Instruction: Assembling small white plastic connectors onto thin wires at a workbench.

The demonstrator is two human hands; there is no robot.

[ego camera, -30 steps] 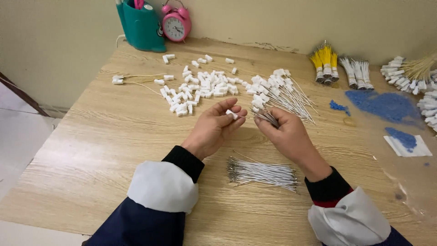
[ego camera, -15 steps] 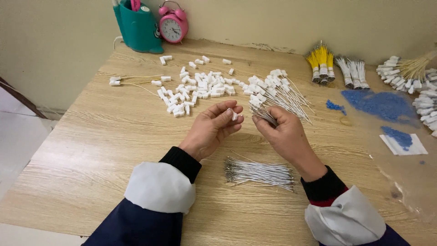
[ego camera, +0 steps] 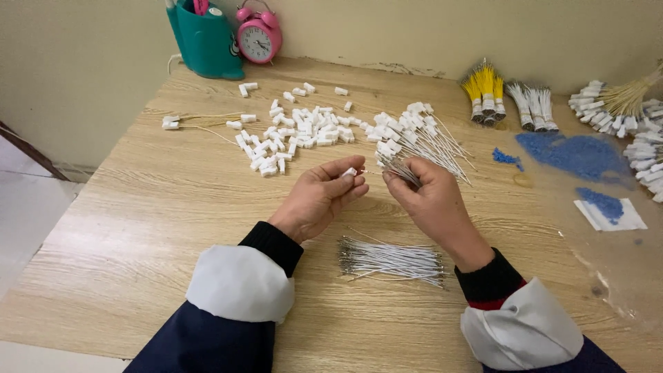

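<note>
White cap (ego camera: 351,172): small plastic block, pinched in your left hand (ego camera: 319,197).
Wires (ego camera: 404,173): thin bundle gripped by your right hand (ego camera: 431,200); ends hidden.

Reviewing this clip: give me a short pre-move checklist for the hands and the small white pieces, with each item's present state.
1. Left hand pinches a small white cap at its fingertips: ok.
2. Right hand grips a bunch of capped wires: ok.
3. Wire tip lined up with the cap: cannot tell, too small.
4. Loose white caps lie ahead of the hands on the table: ok.
5. Bare wire bundle lies between the wrists: ok.
</note>
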